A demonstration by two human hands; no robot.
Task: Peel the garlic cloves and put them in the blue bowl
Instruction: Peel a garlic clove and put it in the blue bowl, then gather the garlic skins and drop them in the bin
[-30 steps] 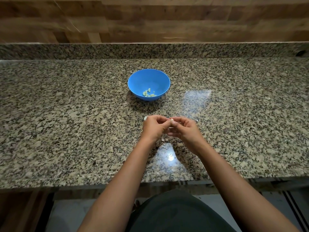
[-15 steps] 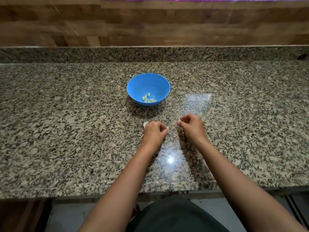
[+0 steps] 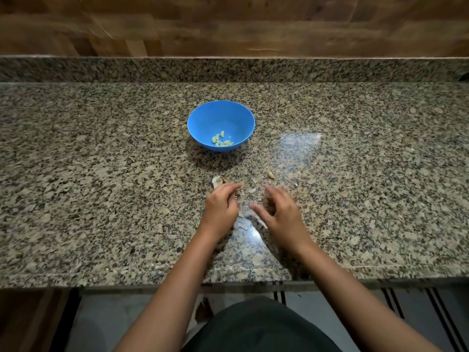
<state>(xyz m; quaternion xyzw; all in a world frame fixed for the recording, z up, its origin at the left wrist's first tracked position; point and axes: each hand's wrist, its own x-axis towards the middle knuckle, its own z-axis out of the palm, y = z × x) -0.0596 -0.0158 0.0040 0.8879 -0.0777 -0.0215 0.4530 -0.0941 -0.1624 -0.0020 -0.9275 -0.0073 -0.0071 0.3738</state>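
Observation:
The blue bowl [image 3: 229, 114] stands on the granite counter, beyond my hands, with several peeled cloves [image 3: 221, 141] in its bottom. My left hand [image 3: 220, 208] rests on the counter with its fingers curled over a pale garlic piece [image 3: 238, 193] at the fingertips. To the right of it, my right hand [image 3: 281, 214] is blurred, with fingers spread and nothing in it. One loose clove [image 3: 271, 175] lies on the counter beyond my right hand. A piece of garlic with papery skin [image 3: 217, 181] lies just past my left hand.
Thin skin scraps [image 3: 251, 190] are scattered between my hands. The granite counter [image 3: 101, 186] runs wide to both sides, with a raised granite lip and a wooden wall behind. Its front edge is near my body.
My hands were joined on one clove, then pulled apart. My right hand has opened and spread its fingers. The left stays curled on the counter.

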